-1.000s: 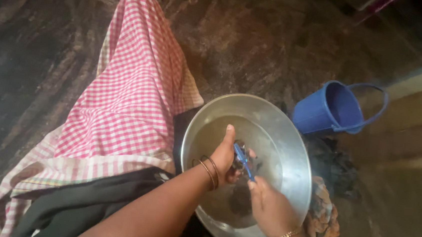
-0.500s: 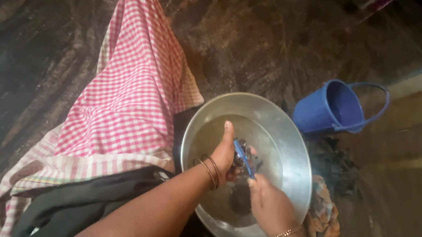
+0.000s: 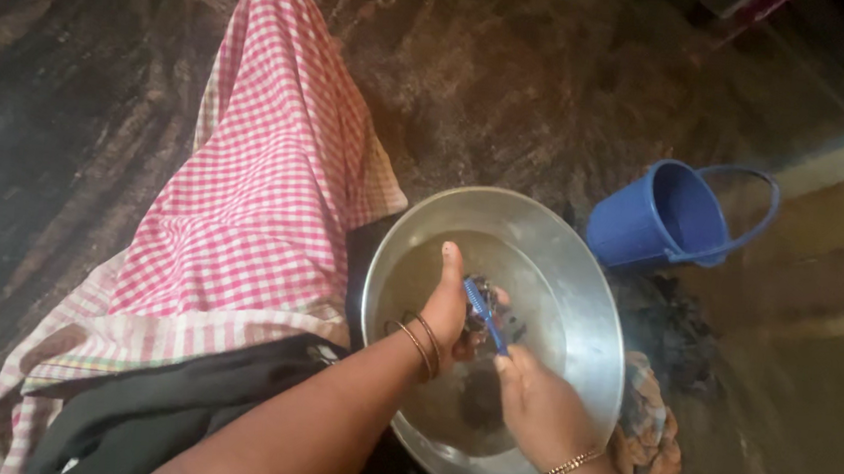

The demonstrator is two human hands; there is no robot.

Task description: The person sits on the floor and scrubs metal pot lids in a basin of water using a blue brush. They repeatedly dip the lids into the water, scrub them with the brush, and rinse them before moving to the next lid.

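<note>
Head view shows us both of the person's hands working low over a wide metal basin [image 3: 580, 270] that sits on a dark, wet-looking stone floor [image 3: 514, 84]. We see the left hand [image 3: 451, 310], with two thin bangles at its wrist, reaching in from the basin's near left side; its fingers are curled around a small dark object [image 3: 486, 290], thumb pointing up, though we cannot tell what that object is. The right hand [image 3: 539, 409], wearing a beaded bracelet, comes in from below and pinches the handle of a blue brush [image 3: 484, 312] between thumb and fingers, the brush head lying against the dark object. Shallow murky water [image 3: 449, 400] fills the bottom of the basin, with a dark patch beneath the hands. A pink and white checked cloth [image 3: 264, 205] covers the person's leg just left of the basin. A blue plastic bucket [image 3: 659, 221] lies tipped on its side near the basin's upper right rim, and a crumpled patterned rag [image 3: 652, 436] lies beside the basin's right edge.
</note>
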